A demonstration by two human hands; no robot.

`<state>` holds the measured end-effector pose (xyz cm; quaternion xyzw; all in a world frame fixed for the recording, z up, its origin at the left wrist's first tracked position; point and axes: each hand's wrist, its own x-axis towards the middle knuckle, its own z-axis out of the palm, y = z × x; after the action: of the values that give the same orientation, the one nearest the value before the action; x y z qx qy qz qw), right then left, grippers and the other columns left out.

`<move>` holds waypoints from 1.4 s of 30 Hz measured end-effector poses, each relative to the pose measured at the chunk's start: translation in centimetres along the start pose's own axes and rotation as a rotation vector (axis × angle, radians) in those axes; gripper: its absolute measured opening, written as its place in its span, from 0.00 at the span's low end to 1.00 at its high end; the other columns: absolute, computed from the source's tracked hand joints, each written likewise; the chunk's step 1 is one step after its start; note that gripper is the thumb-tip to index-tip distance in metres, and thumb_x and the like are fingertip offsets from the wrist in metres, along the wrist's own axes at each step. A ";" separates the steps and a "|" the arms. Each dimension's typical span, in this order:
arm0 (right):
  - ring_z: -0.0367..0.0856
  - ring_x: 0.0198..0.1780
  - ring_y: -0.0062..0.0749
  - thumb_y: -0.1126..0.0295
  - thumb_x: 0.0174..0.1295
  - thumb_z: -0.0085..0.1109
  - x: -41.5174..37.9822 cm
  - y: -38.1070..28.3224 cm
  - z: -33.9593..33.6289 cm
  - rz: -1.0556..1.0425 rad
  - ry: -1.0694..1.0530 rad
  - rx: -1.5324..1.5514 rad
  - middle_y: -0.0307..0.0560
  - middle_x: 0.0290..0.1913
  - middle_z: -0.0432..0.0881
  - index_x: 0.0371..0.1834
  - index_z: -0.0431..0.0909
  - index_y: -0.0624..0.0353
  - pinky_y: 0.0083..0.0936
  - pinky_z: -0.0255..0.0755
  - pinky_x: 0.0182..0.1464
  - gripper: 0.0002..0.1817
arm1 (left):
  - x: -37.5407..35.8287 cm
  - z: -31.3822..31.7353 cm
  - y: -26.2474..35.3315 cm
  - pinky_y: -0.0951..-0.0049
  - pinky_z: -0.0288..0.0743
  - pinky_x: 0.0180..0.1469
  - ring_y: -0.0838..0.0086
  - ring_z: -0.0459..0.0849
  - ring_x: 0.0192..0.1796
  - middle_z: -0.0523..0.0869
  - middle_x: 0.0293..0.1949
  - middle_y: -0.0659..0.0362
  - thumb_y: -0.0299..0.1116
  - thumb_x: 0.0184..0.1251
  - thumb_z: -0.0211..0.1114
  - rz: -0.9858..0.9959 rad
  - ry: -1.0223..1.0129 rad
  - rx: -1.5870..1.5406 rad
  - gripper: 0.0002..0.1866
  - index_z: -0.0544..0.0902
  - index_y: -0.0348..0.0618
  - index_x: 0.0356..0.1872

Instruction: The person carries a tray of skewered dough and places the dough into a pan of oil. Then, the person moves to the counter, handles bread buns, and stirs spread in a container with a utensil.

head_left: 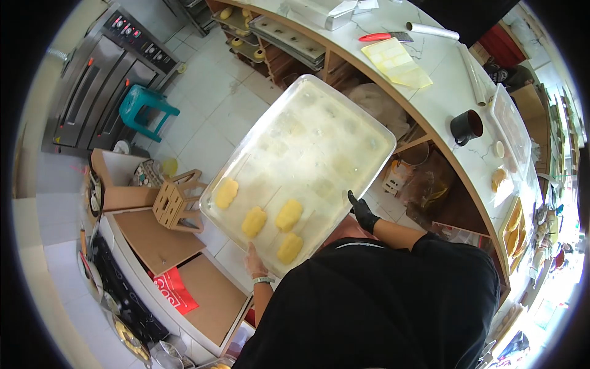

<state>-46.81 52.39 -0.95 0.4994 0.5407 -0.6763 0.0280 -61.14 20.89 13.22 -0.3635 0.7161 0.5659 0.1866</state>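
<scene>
Yellow dough pieces [288, 215], four, on one tray [332, 135]; left fingers [251, 251], right fingers [353, 199] gripping rim.

Cannot see most fingers of the left hand [256, 264], hidden under the tray [319, 135]. Nearly the same for the right hand [364, 213]: can see the thumb on top, but not the fingertips below. Between both hands, cannot follow the near edge of the tray completely, covered partly by the black shirt [381, 295]. Just below the left hand, cannot read the wristband [263, 280], too small. Left of the left hand, cannot see the whole red bag [175, 290], partly hidden by a brown board [163, 243]. Right of the right hand, cannot tell the contents of the mug [465, 129], too dark inside. Far ahead of the right hand, cannot see all of the container [335, 18], cut by the upper edge. Far right of the right hand, cannot name the objects [544, 215], blurred and small.
</scene>
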 end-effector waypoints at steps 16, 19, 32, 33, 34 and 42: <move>0.72 0.30 0.29 0.38 0.57 0.44 3.9 -8.9 -5.6 0.070 0.162 0.038 0.45 0.29 0.77 0.36 0.76 0.65 0.26 0.66 0.36 0.34 | 3.8 12.0 -0.9 0.62 0.74 0.47 0.63 0.77 0.46 0.76 0.47 0.49 0.50 0.62 0.54 -0.046 -0.221 -0.016 0.31 0.68 0.28 0.52; 0.70 0.29 0.28 0.37 0.56 0.43 6.0 -8.9 -7.4 -0.015 0.208 0.089 0.44 0.27 0.76 0.39 0.75 0.64 0.26 0.64 0.34 0.35 | 4.1 15.0 -2.3 0.62 0.73 0.49 0.63 0.76 0.48 0.74 0.50 0.49 0.50 0.63 0.53 -0.045 -0.274 -0.034 0.31 0.67 0.29 0.53; 0.68 0.58 0.43 0.38 0.58 0.38 5.5 3.8 -16.3 -0.156 0.401 -0.222 0.58 0.54 0.71 0.53 0.68 0.65 0.30 0.59 0.60 0.38 | 0.3 33.4 -0.8 0.59 0.66 0.55 0.57 0.71 0.54 0.68 0.58 0.48 0.59 0.61 0.49 0.052 -0.438 0.364 0.38 0.63 0.31 0.58; 0.66 0.60 0.44 0.38 0.58 0.37 3.5 5.7 -17.3 -0.051 0.378 -0.200 0.59 0.55 0.70 0.54 0.67 0.66 0.30 0.56 0.62 0.39 | 0.3 34.8 -1.1 0.59 0.66 0.55 0.57 0.71 0.54 0.68 0.58 0.48 0.59 0.60 0.49 0.082 -0.463 0.347 0.39 0.63 0.32 0.59; 0.63 0.61 0.45 0.38 0.58 0.36 1.3 7.1 -18.0 0.059 0.347 -0.177 0.59 0.57 0.68 0.55 0.67 0.66 0.30 0.54 0.64 0.40 | 0.3 36.0 -0.9 0.57 0.65 0.56 0.57 0.69 0.56 0.67 0.59 0.48 0.60 0.60 0.48 0.072 -0.490 0.350 0.39 0.63 0.33 0.59; 0.75 0.45 0.52 0.44 0.63 0.31 -13.4 13.6 -19.7 0.535 0.476 -0.153 0.61 0.39 0.78 0.37 0.76 0.67 0.39 0.66 0.51 0.34 | -0.4 46.7 -0.2 0.56 0.55 0.60 0.60 0.63 0.60 0.63 0.62 0.54 0.60 0.61 0.45 0.099 -0.671 0.376 0.37 0.61 0.39 0.61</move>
<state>-19.56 54.95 0.61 0.7631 0.4313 -0.4674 0.1147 -67.45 65.16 -0.22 -0.0827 0.7232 0.5207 0.4461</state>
